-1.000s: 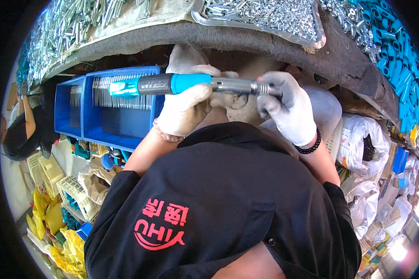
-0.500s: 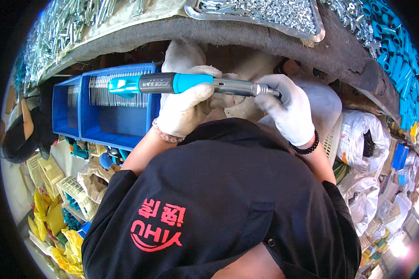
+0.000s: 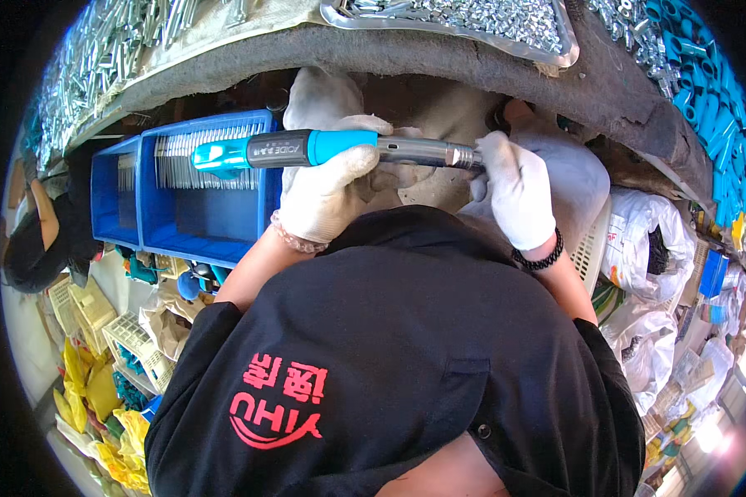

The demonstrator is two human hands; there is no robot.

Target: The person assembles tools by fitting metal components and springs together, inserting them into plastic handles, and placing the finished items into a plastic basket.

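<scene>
A cylindrical tool with a teal-and-black body and a bare metal barrel lies level across my front. My left hand, in a white knit glove, wraps round its middle, where the teal collar meets the metal. At the barrel's right tip, my gloved right hand has its fingers closed on the end. Those fingers hide the very tip, so I cannot tell whether a small part sits there. The tool's exact kind does not show.
A blue divided bin of thin metal strips stands at left. Above, a cloth-covered bench edge carries a metal tray of small parts. Teal tubes pile at far right, above white plastic bags. Another person's arm shows far left.
My right hand has turned slightly at the barrel's end, its fingers now more bunched and upright over the tip. The tool and my left hand stay nearly where they were.
</scene>
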